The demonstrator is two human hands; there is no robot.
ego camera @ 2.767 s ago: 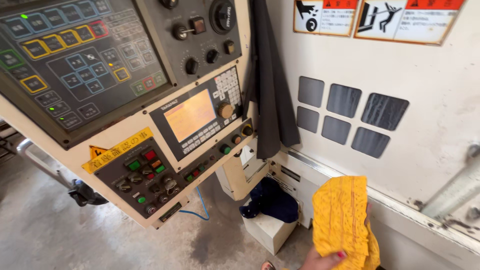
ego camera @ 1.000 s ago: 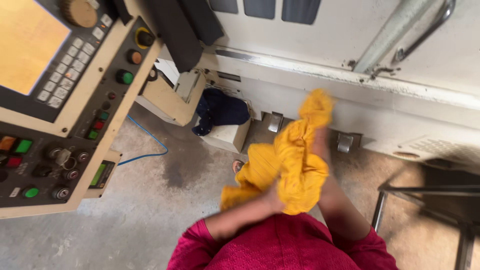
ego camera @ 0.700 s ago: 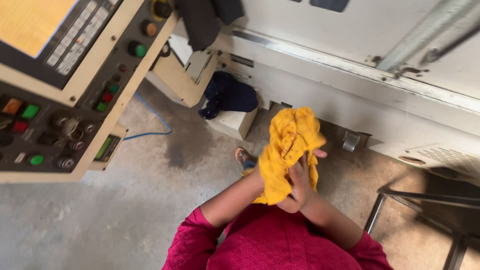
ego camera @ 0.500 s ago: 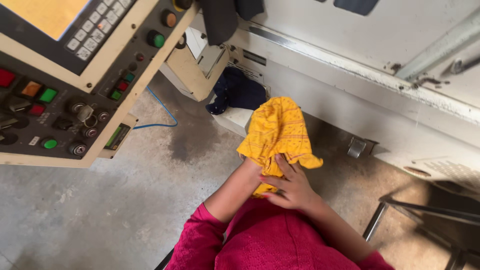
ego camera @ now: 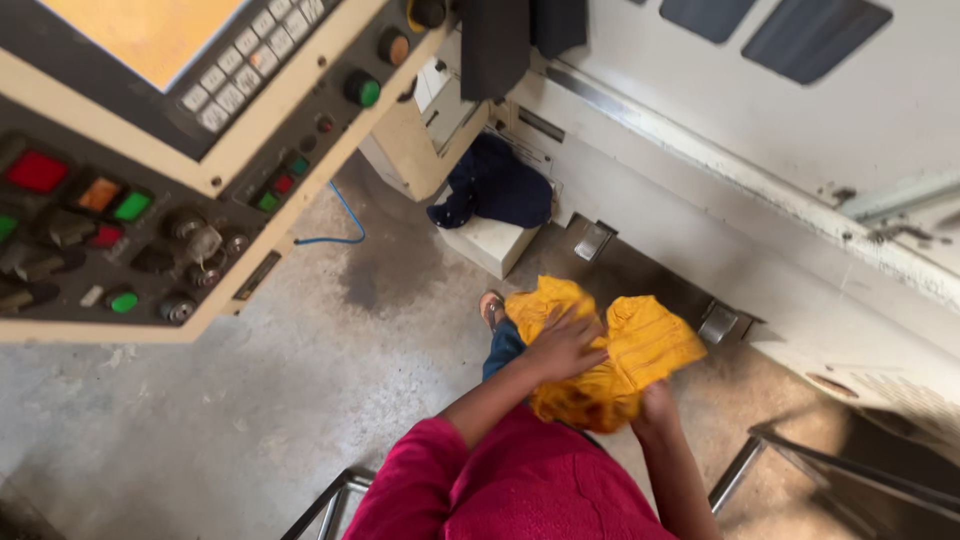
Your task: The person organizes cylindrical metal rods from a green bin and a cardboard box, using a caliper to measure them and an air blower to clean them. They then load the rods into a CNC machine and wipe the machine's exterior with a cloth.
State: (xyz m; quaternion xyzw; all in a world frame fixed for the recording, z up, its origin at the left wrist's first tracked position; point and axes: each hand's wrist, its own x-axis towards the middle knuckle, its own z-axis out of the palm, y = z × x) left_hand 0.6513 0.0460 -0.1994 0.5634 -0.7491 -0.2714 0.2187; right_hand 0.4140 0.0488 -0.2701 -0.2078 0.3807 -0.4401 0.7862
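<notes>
Yellow cloth (ego camera: 610, 365) sits bunched between our two hands, low in front of our body, above the concrete floor (ego camera: 250, 400) and close to the base of the white machine (ego camera: 760, 150).

In the head view, we see a clear change from half a second ago: then the cloth stood up taller as a broad panel above our hands, and now it is pressed down into a wider, crumpled bundle with two lobes, one to the left and one to the right. The view has also swung a little, so that the control panel (ego camera: 150, 160) with its coloured buttons fills more of the upper left.

Our left hand (ego camera: 565, 345) lies flat on top of the cloth, fingers spread and pressing into the folds, palm down. Our right hand (ego camera: 655, 405) is beneath the bundle at its lower right edge, closed on the fabric from below; only its knuckles and wrist show, so we cannot tell how tightly the fingers curl. Both red sleeves (ego camera: 480, 480) reach up from the bottom of the view.

Beyond the cloth, a dark blue rag (ego camera: 495, 185) rests on a pale block (ego camera: 490, 240) against the machine, well apart from our hands. A blue cable (ego camera: 335, 230) trails over the floor under the panel.
</notes>
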